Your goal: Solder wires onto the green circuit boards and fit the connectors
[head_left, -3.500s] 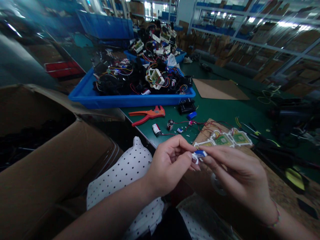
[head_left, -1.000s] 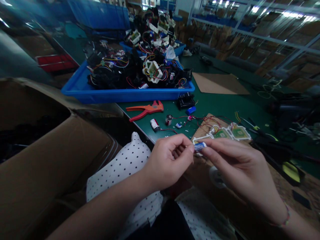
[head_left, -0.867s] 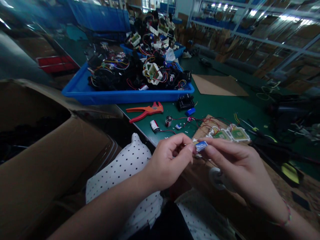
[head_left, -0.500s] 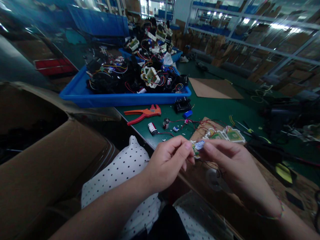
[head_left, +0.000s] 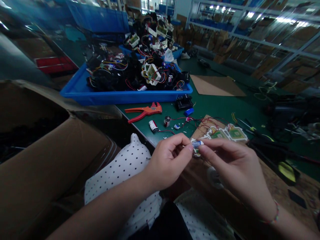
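Between my hands is a small blue-and-white part (head_left: 196, 144) with a bit of green board below it. My left hand (head_left: 170, 160) pinches its left side between thumb and curled fingers. The thumb and forefinger of my right hand (head_left: 232, 163) close on its right side. Just beyond lie white-framed green circuit boards (head_left: 218, 134) on a brown board (head_left: 203, 125), with thin red and black wires. Two small cylindrical cells, one lying (head_left: 153, 126) and one upright (head_left: 167, 121), are on the green table to the left.
Orange-red pliers (head_left: 145, 111) lie near the table edge. Behind them is a blue tray (head_left: 125, 97) heaped with wired parts. A black holder (head_left: 184, 102), a blue piece (head_left: 189, 112) and a cardboard sheet (head_left: 217, 85) lie farther right. An open carton (head_left: 50, 166) stands at left.
The small part has turned slightly between my fingers, showing more blue. My hands have barely moved, and the view has shifted a little.
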A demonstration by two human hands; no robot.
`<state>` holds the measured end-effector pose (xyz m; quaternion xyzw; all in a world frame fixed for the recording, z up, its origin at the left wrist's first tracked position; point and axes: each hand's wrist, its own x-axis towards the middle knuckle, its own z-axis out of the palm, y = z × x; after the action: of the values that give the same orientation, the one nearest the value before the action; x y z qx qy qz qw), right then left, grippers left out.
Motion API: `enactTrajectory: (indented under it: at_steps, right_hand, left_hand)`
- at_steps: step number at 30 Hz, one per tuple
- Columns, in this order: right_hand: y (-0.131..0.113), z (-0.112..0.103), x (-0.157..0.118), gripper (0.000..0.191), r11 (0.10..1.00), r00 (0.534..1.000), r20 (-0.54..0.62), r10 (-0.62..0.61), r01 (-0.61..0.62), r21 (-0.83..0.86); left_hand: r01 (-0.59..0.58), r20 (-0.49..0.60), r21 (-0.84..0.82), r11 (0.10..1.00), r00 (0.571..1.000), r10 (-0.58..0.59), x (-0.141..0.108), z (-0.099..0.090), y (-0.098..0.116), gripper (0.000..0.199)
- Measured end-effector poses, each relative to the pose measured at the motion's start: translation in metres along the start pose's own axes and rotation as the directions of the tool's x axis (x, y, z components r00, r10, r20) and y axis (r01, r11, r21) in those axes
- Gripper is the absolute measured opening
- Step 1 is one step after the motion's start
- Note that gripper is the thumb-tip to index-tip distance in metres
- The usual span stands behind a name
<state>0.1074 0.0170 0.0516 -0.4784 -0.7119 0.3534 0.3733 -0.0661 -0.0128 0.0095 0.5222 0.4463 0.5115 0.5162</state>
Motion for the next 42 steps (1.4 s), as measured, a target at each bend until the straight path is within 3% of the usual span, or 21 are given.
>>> enactTrajectory:
  at_steps: [4,7,10,14,19,23,29,32,34,37,39,40,42]
  right_hand:
    - [0.003,0.004,-0.003,0.013,1.0,1.0,0.008,-0.005,0.006,-0.019]
    - [0.005,0.004,-0.002,0.014,0.999,1.0,0.002,0.03,-0.03,0.021]
    - [0.004,-0.003,0.001,0.014,0.995,0.995,-0.092,0.04,-0.031,0.092]
    - [0.0,-0.02,0.01,0.013,0.973,0.972,-0.222,0.075,-0.023,0.229]
    - [0.0,-0.031,0.015,0.014,0.904,0.974,-0.151,0.166,-0.089,0.418]
    - [-0.005,-0.03,0.011,0.012,0.904,0.981,-0.155,0.117,-0.04,0.426]
    - [-0.01,-0.029,0.009,0.011,0.931,0.972,-0.233,-0.004,0.089,0.353]
    - [-0.01,-0.032,0.011,0.016,0.957,0.931,-0.356,-0.081,0.172,0.233]
    - [-0.01,-0.035,0.011,0.017,0.96,0.921,-0.372,-0.113,0.198,0.198]
    - [-0.009,-0.037,0.007,0.013,0.976,0.965,-0.229,-0.128,0.164,0.142]
    - [-0.007,-0.033,0.004,0.016,0.975,0.972,-0.08,-0.222,0.222,-0.011]
    - [-0.004,-0.029,0.003,0.019,0.948,0.953,0.02,-0.301,0.301,-0.103]
    - [0.002,-0.018,0.0,0.022,0.823,0.851,0.268,-0.452,0.514,-0.242]
  left_hand:
    - [-0.044,-0.059,0.084,0.996,0.997,0.049,0.002,0.004,0.0,0.019]
    - [-0.088,-0.098,0.3,0.95,0.988,0.122,0.005,0.002,0.002,0.014]
    - [-0.07,-0.149,0.491,0.868,0.975,0.163,0.009,-0.007,0.004,0.01]
    - [-0.017,-0.098,0.658,0.752,0.989,0.108,0.015,-0.02,0.004,0.02]
    - [0.02,-0.06,0.81,0.586,0.997,0.05,0.019,-0.028,-0.001,0.047]
    - [0.002,-0.031,0.877,0.48,0.998,0.052,0.021,-0.033,-0.008,0.031]
    - [-0.023,-0.01,0.883,0.469,0.998,0.069,0.023,-0.044,-0.012,0.026]
    - [-0.05,-0.005,0.847,0.53,0.995,0.102,0.022,-0.049,-0.011,0.033]
    - [-0.068,0.005,0.798,0.599,0.994,0.107,0.021,-0.053,-0.009,0.036]
    - [-0.036,-0.054,0.765,0.643,0.991,0.121,0.022,-0.066,-0.007,0.043]
    - [0.026,-0.155,0.801,0.598,0.974,0.165,0.025,-0.079,-0.007,0.041]
    - [0.056,-0.19,0.822,0.567,0.965,0.181,0.027,-0.087,-0.008,0.04]
    - [0.075,-0.19,0.852,0.518,0.967,0.172,0.032,-0.102,-0.01,0.042]
